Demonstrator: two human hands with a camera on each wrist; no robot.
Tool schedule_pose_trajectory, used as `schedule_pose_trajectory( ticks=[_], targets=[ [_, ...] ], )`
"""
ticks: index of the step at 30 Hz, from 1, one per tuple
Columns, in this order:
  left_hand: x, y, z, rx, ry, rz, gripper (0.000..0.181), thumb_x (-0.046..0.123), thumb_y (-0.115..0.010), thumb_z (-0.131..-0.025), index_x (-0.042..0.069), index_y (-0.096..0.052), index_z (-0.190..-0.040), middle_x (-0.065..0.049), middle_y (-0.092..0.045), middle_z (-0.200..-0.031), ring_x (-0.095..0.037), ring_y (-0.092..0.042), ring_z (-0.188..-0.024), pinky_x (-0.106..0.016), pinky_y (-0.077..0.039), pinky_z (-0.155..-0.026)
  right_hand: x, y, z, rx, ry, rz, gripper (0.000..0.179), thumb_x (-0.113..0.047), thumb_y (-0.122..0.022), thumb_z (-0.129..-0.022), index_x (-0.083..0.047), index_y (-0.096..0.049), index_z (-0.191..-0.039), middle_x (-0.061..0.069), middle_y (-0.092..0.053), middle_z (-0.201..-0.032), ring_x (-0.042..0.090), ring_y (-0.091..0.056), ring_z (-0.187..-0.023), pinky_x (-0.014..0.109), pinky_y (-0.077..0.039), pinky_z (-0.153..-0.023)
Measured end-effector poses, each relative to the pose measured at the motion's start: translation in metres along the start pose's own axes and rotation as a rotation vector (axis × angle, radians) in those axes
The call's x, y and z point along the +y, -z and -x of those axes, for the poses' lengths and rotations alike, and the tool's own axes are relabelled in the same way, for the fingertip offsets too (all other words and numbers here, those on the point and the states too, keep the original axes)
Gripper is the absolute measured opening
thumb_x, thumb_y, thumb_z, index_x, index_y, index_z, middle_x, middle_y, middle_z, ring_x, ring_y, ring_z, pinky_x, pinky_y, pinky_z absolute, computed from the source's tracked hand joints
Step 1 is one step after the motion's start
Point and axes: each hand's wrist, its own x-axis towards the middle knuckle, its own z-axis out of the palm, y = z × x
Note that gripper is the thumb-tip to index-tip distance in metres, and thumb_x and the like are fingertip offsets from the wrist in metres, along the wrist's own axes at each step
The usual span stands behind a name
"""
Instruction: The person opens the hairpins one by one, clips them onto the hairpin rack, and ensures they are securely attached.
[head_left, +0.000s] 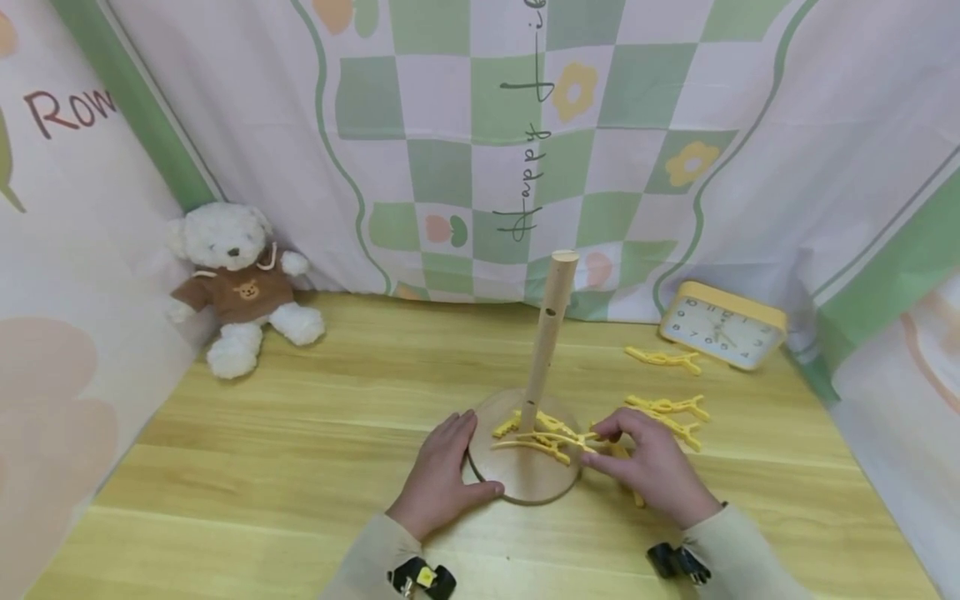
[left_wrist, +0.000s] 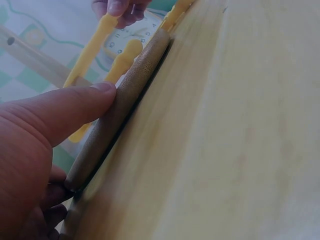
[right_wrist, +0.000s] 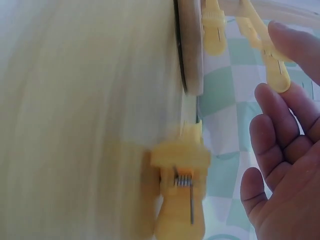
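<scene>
My left hand point(head_left: 442, 475) grips the rim of a round wooden base point(head_left: 528, 490). Its thumb lies on the base's edge point(left_wrist: 112, 112) in the left wrist view, with other fingers curled at the far edge. From the base rises a wooden post point(head_left: 549, 333) with small holes. My right hand point(head_left: 658, 462) pinches the handle end of a yellow clothespin point(head_left: 536, 436) between thumb and fingertips, and its long end reaches in front of the post. Other yellow clothespins point(head_left: 557, 423) lie on the base around the post's foot. Another clothespin point(right_wrist: 182, 190) lies on the table below the right hand, partly hidden.
More yellow clothespins point(head_left: 667, 406) lie right of the base, one of them point(head_left: 663, 358) near a yellow alarm clock point(head_left: 723, 327) at the back right. A white teddy bear point(head_left: 247, 287) sits at the back left. Printed curtains point(head_left: 442, 100) surround the wooden table point(head_left: 247, 467).
</scene>
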Motion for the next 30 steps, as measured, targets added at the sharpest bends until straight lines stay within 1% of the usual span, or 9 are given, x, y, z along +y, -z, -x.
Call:
schedule_pose_trajectory(
  ticks=[5, 10, 19, 24, 30],
  targets=[
    [0.0, 0.0, 0.0, -0.006, -0.007, -0.014, 0.107, 0.055, -0.081, -0.077, 0.004, -0.032, -0.156, -0.011, -0.031, -0.162, -0.033, -0.023, -0.15, -0.055, -0.02, -0.121, -0.002, -0.003, -0.003, -0.025, -0.025, -0.017, 0.027, -0.03, -0.088, -0.077, -0.02, -0.07, -0.094, -0.007, -0.067, -0.092, 0.015, -0.06, -0.088, 0.038, -0.052, -0.079],
    [0.0, 0.0, 0.0, -0.012, -0.015, -0.029, 0.106, 0.055, -0.08, -0.078, 0.004, -0.03, -0.157, -0.011, -0.03, -0.162, -0.033, -0.023, -0.15, -0.054, -0.02, -0.121, -0.003, -0.003, -0.003, -0.045, -0.052, -0.021, 0.027, -0.03, -0.087, -0.077, -0.02, -0.069, -0.094, -0.007, -0.067, -0.093, 0.014, -0.059, -0.089, 0.037, -0.051, -0.08],
    [0.001, 0.002, 0.001, -0.017, -0.019, -0.037, 0.105, 0.055, -0.08, -0.079, 0.003, -0.03, -0.156, -0.012, -0.03, -0.162, -0.033, -0.022, -0.151, -0.053, -0.018, -0.122, -0.008, -0.008, -0.01, -0.05, -0.017, -0.038, 0.025, -0.029, -0.087, -0.079, -0.019, -0.07, -0.094, -0.008, -0.067, -0.093, 0.014, -0.061, -0.088, 0.039, -0.053, -0.08],
    [0.0, 0.002, 0.001, -0.008, -0.031, -0.064, 0.105, 0.054, -0.08, -0.079, 0.002, -0.031, -0.156, -0.013, -0.031, -0.162, -0.033, -0.024, -0.15, -0.052, -0.018, -0.122, -0.011, -0.012, -0.012, -0.05, -0.013, -0.052, 0.026, -0.03, -0.087, -0.078, -0.02, -0.069, -0.094, -0.009, -0.066, -0.093, 0.014, -0.061, -0.088, 0.039, -0.052, -0.081],
    [0.001, 0.001, 0.001, -0.013, -0.029, -0.053, 0.105, 0.054, -0.08, -0.079, 0.002, -0.032, -0.156, -0.013, -0.032, -0.161, -0.034, -0.024, -0.15, -0.053, -0.019, -0.122, -0.014, -0.015, -0.013, -0.049, -0.017, -0.075, 0.025, -0.03, -0.087, -0.078, -0.019, -0.069, -0.094, -0.007, -0.067, -0.092, 0.015, -0.06, -0.089, 0.042, -0.052, -0.083]
  ],
)
